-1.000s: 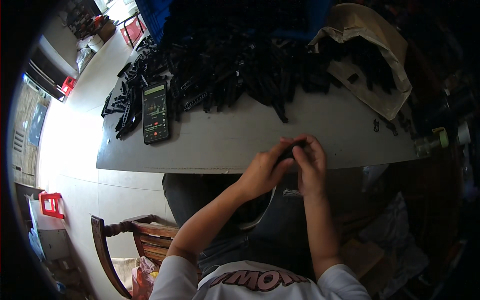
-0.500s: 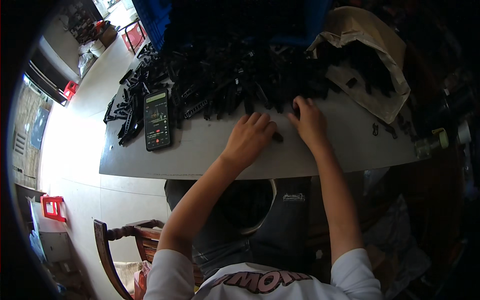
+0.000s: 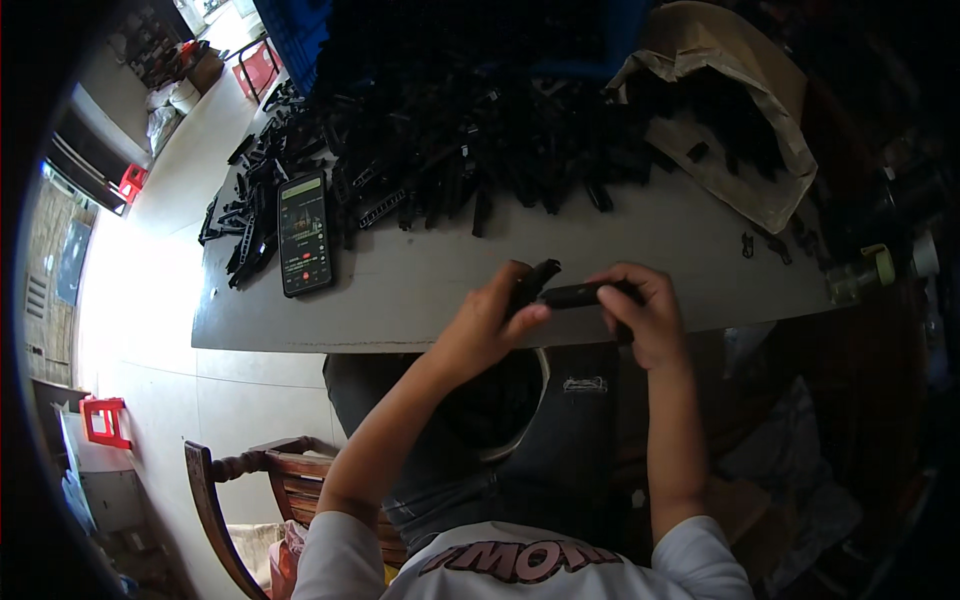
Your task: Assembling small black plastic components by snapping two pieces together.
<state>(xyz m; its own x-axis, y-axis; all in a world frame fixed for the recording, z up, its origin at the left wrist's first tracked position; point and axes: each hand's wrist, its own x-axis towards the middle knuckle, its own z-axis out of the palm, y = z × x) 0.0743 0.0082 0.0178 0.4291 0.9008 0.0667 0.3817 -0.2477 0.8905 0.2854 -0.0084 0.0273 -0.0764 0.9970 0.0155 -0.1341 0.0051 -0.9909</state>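
Observation:
My left hand [image 3: 492, 318] is closed around a dark, slim plastic piece [image 3: 541, 272] whose end sticks up past the fingers. In my right hand [image 3: 646, 308] the fingers pinch another black, elongated plastic part [image 3: 573, 296], which points left toward the left thumb. The two parts meet or nearly meet between the hands; I cannot tell whether they touch. Both hands are above the table's near edge. Beyond them lies a big heap of black plastic parts [image 3: 440, 150], several of them slotted strips.
A phone [image 3: 305, 235] with a lit screen lies left on the grey table [image 3: 400, 300]. A brown paper bag [image 3: 790, 130] with black pieces lies open at the right, near a clear bottle [image 3: 850, 287]. A blue crate [image 3: 295, 40] stands behind the heap. A wooden chair [image 3: 215, 500] is lower left.
Both hands have drawn back toward me from the heap's front edge and turned toward each other. Each now shows a black part held up off the table.

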